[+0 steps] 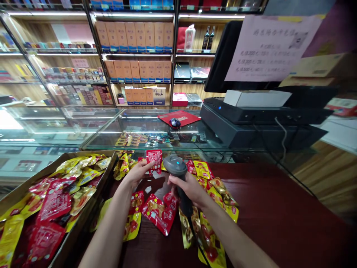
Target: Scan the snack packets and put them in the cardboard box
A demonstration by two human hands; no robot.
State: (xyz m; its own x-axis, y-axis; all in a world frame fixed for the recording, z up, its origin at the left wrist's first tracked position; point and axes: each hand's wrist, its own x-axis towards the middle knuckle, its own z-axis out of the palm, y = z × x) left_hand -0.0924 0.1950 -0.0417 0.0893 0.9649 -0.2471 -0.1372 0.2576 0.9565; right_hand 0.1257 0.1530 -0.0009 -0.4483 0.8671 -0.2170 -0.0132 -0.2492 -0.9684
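Pinched in my left hand (139, 170) is a small red snack packet (154, 160), held upright with its printed face towards me. My right hand (188, 188) is wrapped round the handle of a dark grey barcode scanner (175, 165), which has a small blue light on top and a cable running down towards me. The scanner's head is just right of the packet, apart from it. Below and between my hands lie red packets (160, 214) on the dark red tabletop (267, 208). Yellow and gold packets (212, 238) are spread to the right of and under the scanner.
A cardboard box (110, 169) full of red and yellow packets stands at left. Beyond the tabletop is a glass display counter (134, 121) with a mouse (175, 123) on a red mat (185, 118). A monitor (223, 56) and a black cash drawer (223, 126) stand at right.
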